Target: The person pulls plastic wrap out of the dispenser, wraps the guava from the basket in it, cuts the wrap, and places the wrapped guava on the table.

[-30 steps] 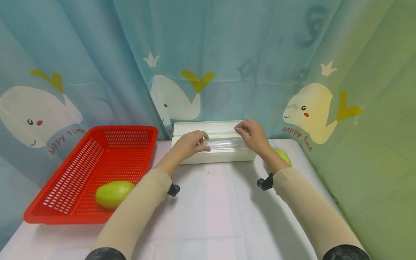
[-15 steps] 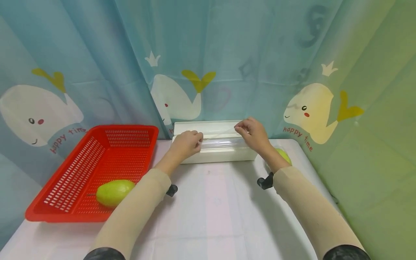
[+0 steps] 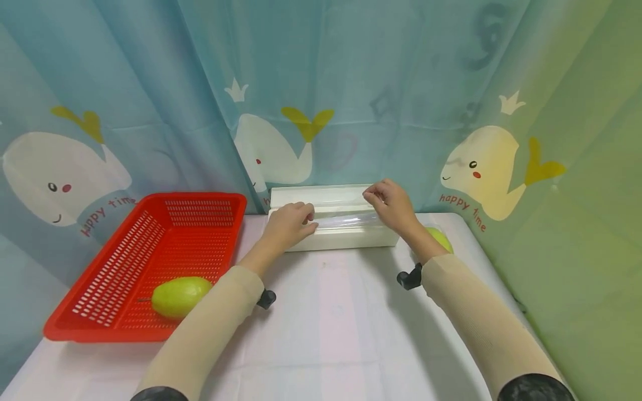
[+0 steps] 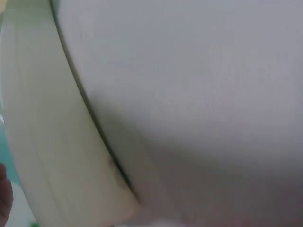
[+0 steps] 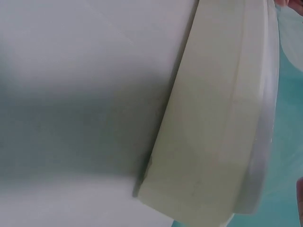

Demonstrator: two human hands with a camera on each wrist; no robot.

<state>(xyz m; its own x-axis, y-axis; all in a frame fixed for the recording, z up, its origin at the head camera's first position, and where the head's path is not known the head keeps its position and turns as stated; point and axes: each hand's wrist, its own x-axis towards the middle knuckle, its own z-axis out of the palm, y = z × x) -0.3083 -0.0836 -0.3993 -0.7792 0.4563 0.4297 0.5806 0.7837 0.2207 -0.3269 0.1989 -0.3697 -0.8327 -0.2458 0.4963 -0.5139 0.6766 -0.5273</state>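
A long white cling film dispenser [image 3: 346, 240] lies at the back of the table, its lid [image 3: 321, 195] tipped back against the curtain. Inside shows a shiny roll of clear cling film [image 3: 348, 221]. At the roll's left end is my left hand [image 3: 290, 221], its thumb and forefinger apart. My right hand [image 3: 393, 205] is raised over the right end, thumb and fingertips together, pinching the film's thin, barely visible edge. The left wrist view shows the dispenser's front [image 4: 61, 132] and a bit of fingers at the left edge. In the right wrist view, fingertips [image 5: 300, 198] appear beyond the dispenser.
A red perforated basket [image 3: 165, 245] stands on the left with a green fruit [image 3: 180, 297] in it. Another green fruit [image 3: 441, 239] lies right of the dispenser, partly behind my right forearm. A printed curtain [image 3: 381, 83] hangs close behind and along the right side.
Half a second ago my left fingertips came together on the film, which stretched towards the right hand; now they have parted again. My right hand keeps its pinch in nearly the same place.
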